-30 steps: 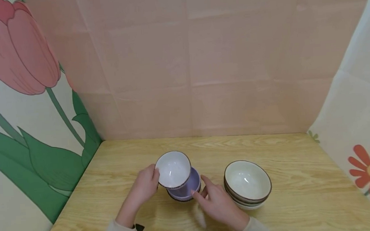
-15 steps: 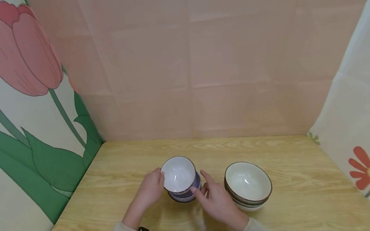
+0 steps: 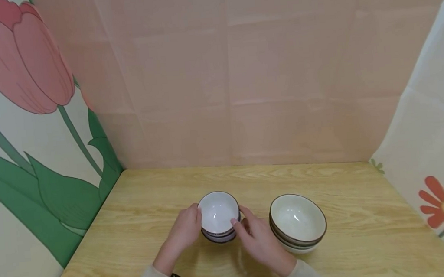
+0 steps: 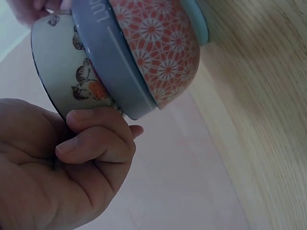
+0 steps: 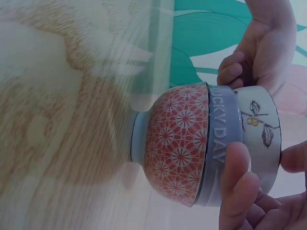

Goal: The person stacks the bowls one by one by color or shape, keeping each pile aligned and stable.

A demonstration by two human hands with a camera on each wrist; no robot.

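Observation:
A white bowl (image 3: 217,213) with a dark rim and a leaf pattern outside sits in a purple bowl (image 5: 231,117) with raised lettering. Below both is a red flower-patterned bowl (image 5: 172,139) standing on its pale foot on the table. My left hand (image 3: 185,229) grips the white bowl at its left side, fingers curled under the edge in the left wrist view. On the right, my right hand (image 3: 260,242) has its thumb at the white bowl's rim and its fingers on the outside, along the purple bowl. The bowls' inner contact is hidden.
A second stack of larger cream bowls (image 3: 298,217) with dark rims stands just right of my right hand. The wood-grain table (image 3: 152,192) meets a pink backdrop behind, with flower-printed cloths at both sides.
My left hand has brought the white bowl right and down into the purple bowl. My right hand, beside the stack throughout, now has its thumb on the white bowl's rim.

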